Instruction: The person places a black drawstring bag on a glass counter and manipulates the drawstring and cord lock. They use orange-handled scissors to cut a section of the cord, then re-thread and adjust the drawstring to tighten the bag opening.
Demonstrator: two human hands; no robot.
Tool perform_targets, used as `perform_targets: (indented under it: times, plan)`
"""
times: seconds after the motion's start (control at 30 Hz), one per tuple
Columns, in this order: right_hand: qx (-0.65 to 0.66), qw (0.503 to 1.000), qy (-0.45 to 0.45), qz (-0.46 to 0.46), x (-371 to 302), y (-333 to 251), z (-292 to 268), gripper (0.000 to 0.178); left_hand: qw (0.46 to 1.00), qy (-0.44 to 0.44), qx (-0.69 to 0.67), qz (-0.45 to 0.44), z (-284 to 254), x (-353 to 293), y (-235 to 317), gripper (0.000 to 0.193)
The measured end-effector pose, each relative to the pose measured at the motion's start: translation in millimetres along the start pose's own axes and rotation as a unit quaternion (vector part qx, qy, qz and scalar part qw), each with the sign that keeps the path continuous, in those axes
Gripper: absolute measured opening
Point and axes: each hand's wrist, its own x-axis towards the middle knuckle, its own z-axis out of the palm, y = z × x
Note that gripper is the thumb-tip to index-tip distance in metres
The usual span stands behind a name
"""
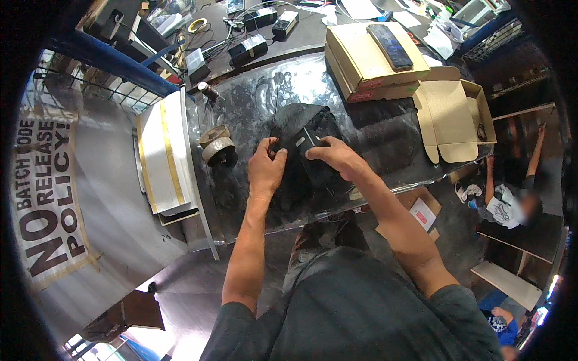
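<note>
Cloth, black and crumpled, lies on the desk, just ahead of both grips and between them. The right grip holds a small black block with a pale patch on it. Thumb and fingers squeeze the block from its right side, over the cloth. The left grip is narrow, with thumb and finger close together by the cloth's left edge. I cannot tell what, if anything, is pinched there. The block is near the left grip, on its right.

To the left of the left grip sit two rolls, one against the other. Farther left is a white stack with yellow stripes. Ahead of the right grip, and more to the right, are yellow boxes with a phone on top. Right of the right grip lies an open box, its lid spread out. Far ahead of both grips, black chargers lie on a back desk.
</note>
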Motion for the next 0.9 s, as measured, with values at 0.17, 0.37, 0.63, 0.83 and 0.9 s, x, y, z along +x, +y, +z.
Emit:
perform_targets:
  times: [0.17, 0.37, 0.63, 0.83, 0.9]
  plan:
    - [-0.025, 0.999, 0.006, 0.039, 1.8, -23.1, 10.4, 0.069, 1.000, -0.013, -0.012, 0.019, -0.6, -6.5, 0.4, 0.040]
    - [0.150, 0.988, 0.037, 0.003, 55.7, 3.9, 11.2, 0.050, 0.999, -0.038, -0.023, 0.000, 3.9, -12.4, 12.1, 0.040]
    - [0.345, 0.933, 0.036, -0.096, 50.6, 20.3, 45.6, 0.081, 0.997, -0.011, -0.072, -0.023, 3.0, -8.2, 13.4, 0.040]
    - [0.437, 0.878, 0.122, -0.150, 75.7, 31.7, 76.1, 0.088, 0.999, -0.008, -0.040, -0.009, 6.4, -14.5, 14.7, 0.040]
    - [0.465, 0.854, 0.153, -0.177, 89.6, 36.5, 89.1, 0.083, 0.999, -0.006, -0.037, 0.002, 8.3, -15.1, 13.0, 0.040]
